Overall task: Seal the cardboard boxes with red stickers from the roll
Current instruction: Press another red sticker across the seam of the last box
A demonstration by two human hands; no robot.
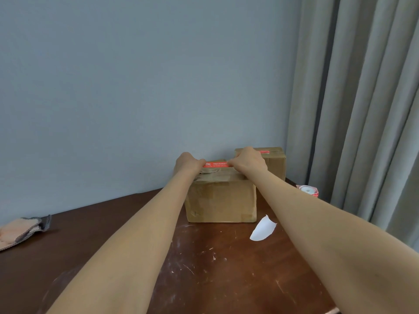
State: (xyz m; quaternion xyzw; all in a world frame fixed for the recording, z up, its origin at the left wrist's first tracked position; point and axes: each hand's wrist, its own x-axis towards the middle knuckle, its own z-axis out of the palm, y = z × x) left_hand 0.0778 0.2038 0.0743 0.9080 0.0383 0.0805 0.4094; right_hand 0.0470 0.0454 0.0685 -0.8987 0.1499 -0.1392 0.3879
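Note:
A cardboard box stands on the brown table in front of me. A red sticker with white print stretches across its far top edge. My left hand pinches the sticker's left end and my right hand pinches its right end; the fingertips are hidden behind the hands. A second cardboard box stands behind to the right, with a red sticker on its top. The sticker roll lies on the table right of the boxes.
A white piece of backing paper lies on the table near the front box's right corner. A peach and grey cloth sits at the table's left edge. A grey curtain hangs on the right, and a blue-grey wall stands behind.

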